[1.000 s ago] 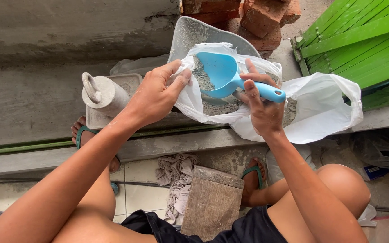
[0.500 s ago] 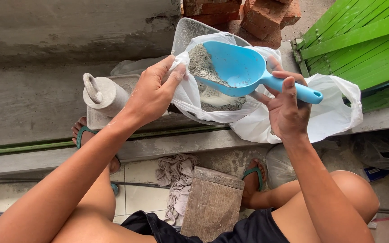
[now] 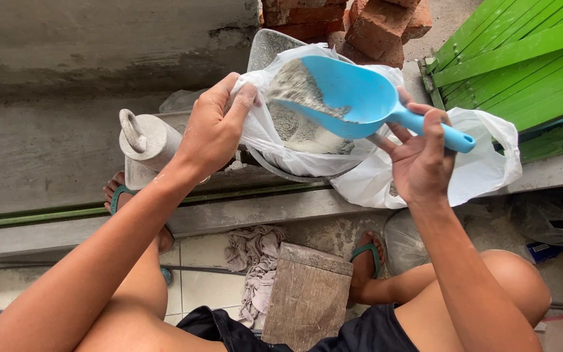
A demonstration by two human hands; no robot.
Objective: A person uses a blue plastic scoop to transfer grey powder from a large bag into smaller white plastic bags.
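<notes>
My right hand (image 3: pixel 418 160) has its fingers (image 3: pixel 433 133) clamped on the handle of the blue scoop (image 3: pixel 353 98), tilted over the white plastic bag (image 3: pixel 281 140) with grey powder in it. My left hand (image 3: pixel 213 130) pinches the bag's rim open. The bag sits in a metal pan (image 3: pixel 265 45) on the concrete surface (image 3: pixel 47 137), bricks (image 3: pixel 373 26) behind it.

Layout: bag in bowl on ledge, scoop above it.

Scoop (image 3: pixel 350 98) over open plastic bag (image 3: pixel 275 140), which sits in bowl (image 3: pixel 294 175) on ledge (image 3: pixel 53 150). Weight (image 3: pixel 146 137) left of bag; second bag (image 3: pixel 483 166) right. Bricks (image 3: pixel 379 26) behind, slatted panel (image 3: pixel 522 58) far right. Wooden block (image 3: pixel 307 293) and rag (image 3: pixel 252 261) below on floor, between feet.
</notes>
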